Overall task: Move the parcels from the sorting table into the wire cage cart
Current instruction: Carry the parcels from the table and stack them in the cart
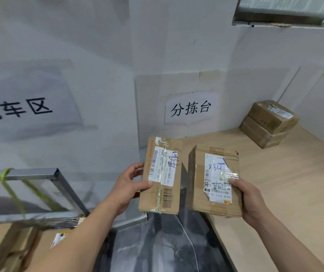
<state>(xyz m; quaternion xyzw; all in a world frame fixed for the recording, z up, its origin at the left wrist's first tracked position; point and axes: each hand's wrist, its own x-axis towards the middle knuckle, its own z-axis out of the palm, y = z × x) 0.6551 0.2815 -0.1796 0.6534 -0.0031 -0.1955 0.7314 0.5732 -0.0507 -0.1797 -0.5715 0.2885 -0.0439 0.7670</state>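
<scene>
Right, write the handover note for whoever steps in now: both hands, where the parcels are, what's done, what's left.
Left hand: grips a flat parcel by its left edge, held in the air between table and cart.
Right hand: grips a thicker parcel, thumb on its torn label, over the sorting table's near edge.
Table: two stacked boxes remain in the far corner.
Wire cage cart, lower left: already holds cardboard parcels.
Left: put both held parcels in the cart, then fetch the stacked pair.

Single head view – looks forward-down, close over sorting table (286, 179) edge
</scene>
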